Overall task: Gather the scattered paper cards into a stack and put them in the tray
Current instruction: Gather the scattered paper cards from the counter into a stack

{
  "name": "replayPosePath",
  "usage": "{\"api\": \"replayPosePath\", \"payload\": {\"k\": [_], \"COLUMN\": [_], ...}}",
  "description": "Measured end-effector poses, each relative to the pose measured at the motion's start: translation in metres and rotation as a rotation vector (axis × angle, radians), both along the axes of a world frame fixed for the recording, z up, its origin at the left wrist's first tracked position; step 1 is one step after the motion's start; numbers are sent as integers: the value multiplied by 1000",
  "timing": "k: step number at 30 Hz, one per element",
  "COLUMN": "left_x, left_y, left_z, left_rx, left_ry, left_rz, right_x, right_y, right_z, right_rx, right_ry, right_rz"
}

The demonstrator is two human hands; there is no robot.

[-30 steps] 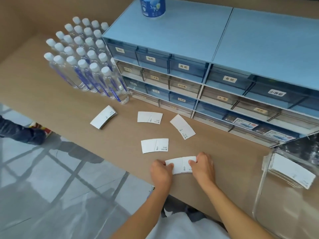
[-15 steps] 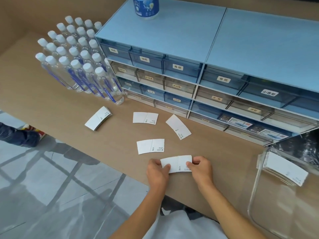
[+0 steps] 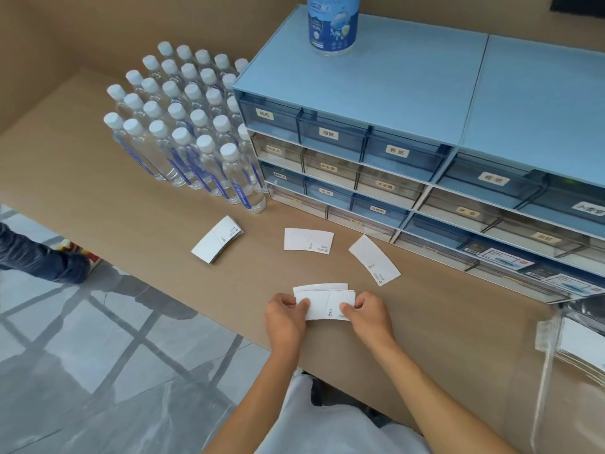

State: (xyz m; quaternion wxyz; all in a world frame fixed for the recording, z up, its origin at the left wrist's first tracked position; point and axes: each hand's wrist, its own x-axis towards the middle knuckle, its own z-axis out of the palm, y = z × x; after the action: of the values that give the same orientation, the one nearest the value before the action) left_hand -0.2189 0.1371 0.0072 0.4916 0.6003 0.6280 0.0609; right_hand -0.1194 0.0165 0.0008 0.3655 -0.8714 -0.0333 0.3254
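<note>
Looks like a hotel or guesthouse supply/front-desk spot, not a home. Evidence: long tan wood-look table [image 3: 131, 211] set against a matching tan wall; pale blue plastic drawer cabinets [image 3: 360, 103] with rows of small translucent drawers, each carrying a printed white label; a dense block of clear white-capped water bottles [image 3: 183, 132] stocked beside them; a blue-and-white cylindrical canister [image 3: 333, 24] on top. Grey polished tile floor [image 3: 98, 371] below.

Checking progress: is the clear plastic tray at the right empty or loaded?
Loaded. The clear plastic tray already holds white paper cards stacked inside its wall; how many, cannot tell.
</note>
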Motion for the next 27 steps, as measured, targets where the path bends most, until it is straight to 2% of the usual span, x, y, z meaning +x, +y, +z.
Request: {"api": "replayPosePath", "payload": {"k": [10, 17, 27], "left_x": [13, 10, 10], "left_y": [23, 32, 36], "left_z": [-6, -8, -11], "left_rx": [47, 38, -27], "left_ry": [73, 88, 11], "left_rz": [-192, -214, -300], "right_x": [-8, -10, -24], "right_y": [35, 40, 18], "right_z": [1, -3, -7], "right_rx": [-146, -156, 89], "right_ry": [-96, -109, 39], "right_rz": [-103, -152, -435]}}
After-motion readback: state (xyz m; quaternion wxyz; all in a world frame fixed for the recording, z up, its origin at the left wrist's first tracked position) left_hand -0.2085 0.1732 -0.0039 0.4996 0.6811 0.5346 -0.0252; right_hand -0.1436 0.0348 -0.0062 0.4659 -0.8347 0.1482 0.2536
